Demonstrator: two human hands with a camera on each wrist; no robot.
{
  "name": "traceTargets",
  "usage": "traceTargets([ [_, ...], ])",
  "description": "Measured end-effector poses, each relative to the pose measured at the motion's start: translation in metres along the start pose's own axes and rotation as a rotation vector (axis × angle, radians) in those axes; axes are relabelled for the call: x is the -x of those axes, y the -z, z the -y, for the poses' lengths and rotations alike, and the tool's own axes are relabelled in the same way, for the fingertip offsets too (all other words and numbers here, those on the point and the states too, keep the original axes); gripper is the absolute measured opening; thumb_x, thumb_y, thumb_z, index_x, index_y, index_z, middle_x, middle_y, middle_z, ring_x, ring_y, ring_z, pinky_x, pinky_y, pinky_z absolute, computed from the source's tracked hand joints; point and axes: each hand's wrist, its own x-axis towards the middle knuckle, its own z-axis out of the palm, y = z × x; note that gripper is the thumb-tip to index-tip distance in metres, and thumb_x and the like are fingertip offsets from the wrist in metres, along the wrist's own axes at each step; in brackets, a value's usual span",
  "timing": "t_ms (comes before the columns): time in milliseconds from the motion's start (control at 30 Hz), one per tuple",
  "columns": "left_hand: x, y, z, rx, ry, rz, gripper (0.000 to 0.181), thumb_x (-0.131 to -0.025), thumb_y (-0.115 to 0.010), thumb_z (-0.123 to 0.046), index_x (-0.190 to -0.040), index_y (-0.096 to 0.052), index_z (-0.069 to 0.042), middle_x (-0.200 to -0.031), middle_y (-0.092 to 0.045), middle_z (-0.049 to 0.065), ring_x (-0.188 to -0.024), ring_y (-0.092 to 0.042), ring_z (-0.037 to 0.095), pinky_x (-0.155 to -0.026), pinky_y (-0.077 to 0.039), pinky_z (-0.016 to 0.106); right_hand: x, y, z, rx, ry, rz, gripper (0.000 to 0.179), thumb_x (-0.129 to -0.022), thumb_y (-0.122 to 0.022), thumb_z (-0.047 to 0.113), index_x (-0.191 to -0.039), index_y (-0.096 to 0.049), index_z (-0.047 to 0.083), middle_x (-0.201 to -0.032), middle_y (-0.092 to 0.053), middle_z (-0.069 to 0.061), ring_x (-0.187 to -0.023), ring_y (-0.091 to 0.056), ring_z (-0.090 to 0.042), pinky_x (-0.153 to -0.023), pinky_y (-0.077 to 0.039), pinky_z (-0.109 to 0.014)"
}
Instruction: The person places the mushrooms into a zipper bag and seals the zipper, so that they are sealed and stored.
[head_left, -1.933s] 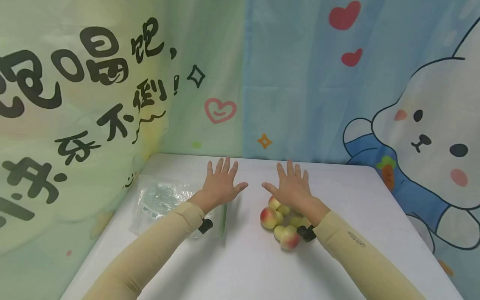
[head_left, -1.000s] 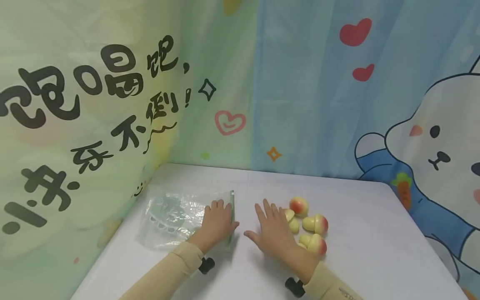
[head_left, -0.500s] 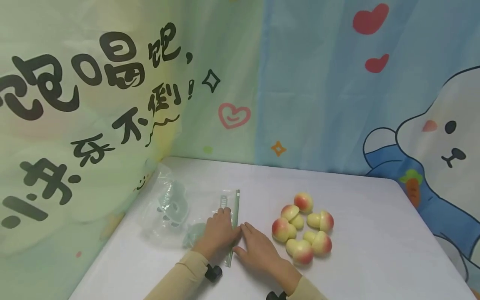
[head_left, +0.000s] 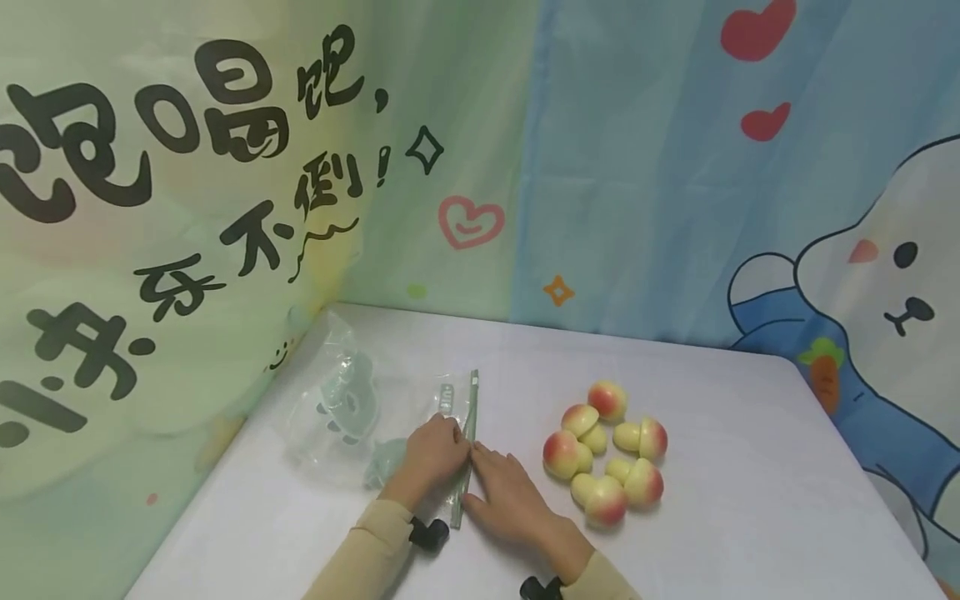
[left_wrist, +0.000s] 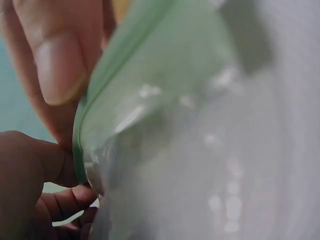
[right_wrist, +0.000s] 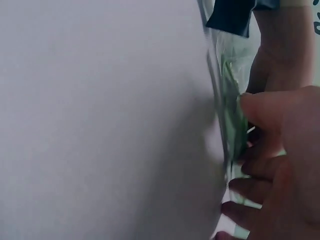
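The backdrop (head_left: 622,208) reads "饱喝饱,快乐不倒!"

Long sleeves; left sleeve (head_left: 360,550), lower centre of frame, plain beige, fairly close-fitting, seam line just behind the cuff edge; right sleeve (head_left: 600,579), bottom edge right of centre, same beige, mostly cut off by the frame; left hand (head_left: 437,452) and right hand (head_left: 512,497), lower centre, both bare; left wrist device (head_left: 429,535), small, black, blocky with a rounded end; right wrist device (head_left: 540,588), also black, bottom edge, partly cut off; right-wrist view, top right, left one reads blue-black, straight-edged; left-wrist view, upper left, broad rounded fingernail (left_wrist: 60,67), which hand can't tell.
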Motion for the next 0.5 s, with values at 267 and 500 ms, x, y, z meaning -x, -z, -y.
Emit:
traceTargets([
  [267,0.008,0.002,0.013,0.197,0.010,-0.029,0.012,-0.082,-0.058,-0.017,-0.071,-0.056,-0.017,-0.065,-0.052,-0.005,-0.057,-0.047,0.012,-0.050,-0.040,0.026,-0.006,-0.008,-0.011,-0.062,0.074,-0.030,0.043,-0.098,-0.046,0.015,-0.139,-0.052,0.004,-0.152,-0.041,-0.011,-0.138,-0.038,-0.040,-0.115,-0.030,-0.051],
  [500,0.008,0.023,0.007,0.194,-0.036,-0.201,0.013,-0.088,-0.058,-0.018,-0.076,-0.059,-0.015,-0.064,-0.056,-0.005,-0.052,-0.045,0.009,-0.046,-0.039,0.024,-0.010,-0.007,-0.020,-0.082,0.088,-0.017,0.038,-0.101,-0.045,0.021,-0.134,-0.058,0.005,-0.150,-0.043,-0.011,-0.138,-0.035,-0.043,-0.115,-0.029,-0.054],
])
